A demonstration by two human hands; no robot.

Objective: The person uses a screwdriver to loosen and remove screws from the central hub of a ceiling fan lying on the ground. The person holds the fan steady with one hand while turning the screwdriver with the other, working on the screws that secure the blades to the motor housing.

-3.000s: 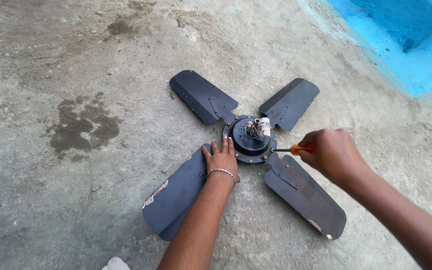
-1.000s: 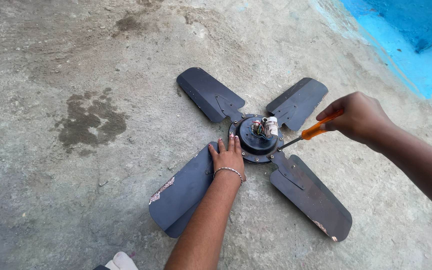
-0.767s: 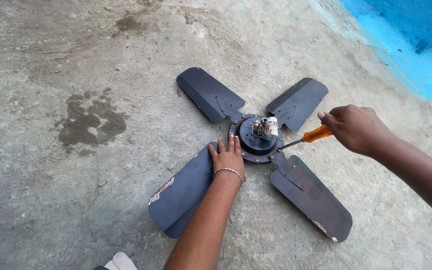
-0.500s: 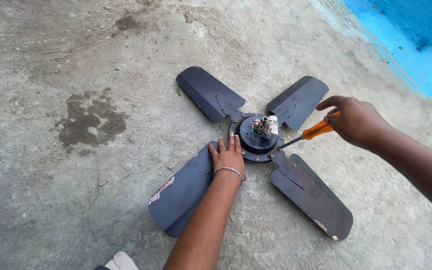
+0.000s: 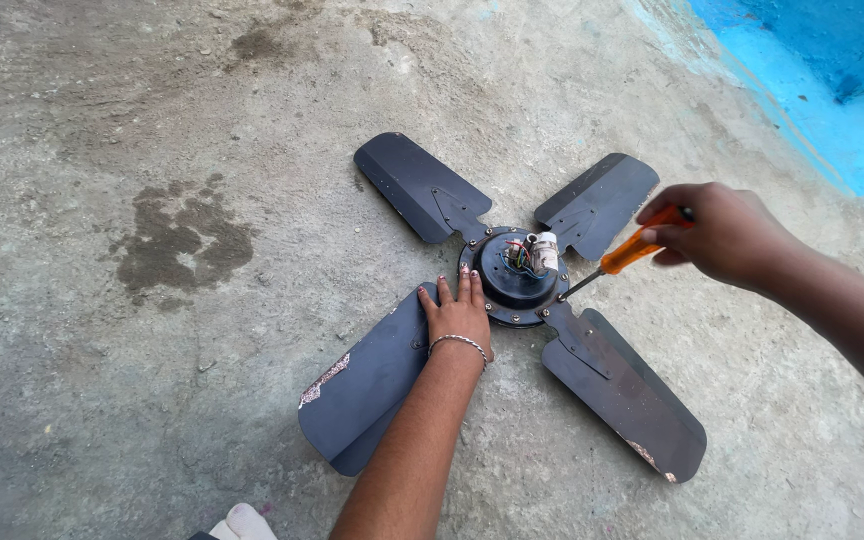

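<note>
The left hand [image 5: 460, 313] lies flat, fingers spread, on the root of 1 dark blade, its fingertips touching the rim of the round motor hub [image 5: 512, 275] of a 4-bladed ceiling fan [image 5: 372, 385] resting on the concrete floor [image 5: 152, 400]. The right hand [image 5: 717, 232], off to the right of the hub, is closed around the orange handle of a screwdriver [image 5: 620, 257], whose tip meets the hub's right edge. A dark stain [image 5: 177, 240] marks the floor well to the left of the left hand.
</note>
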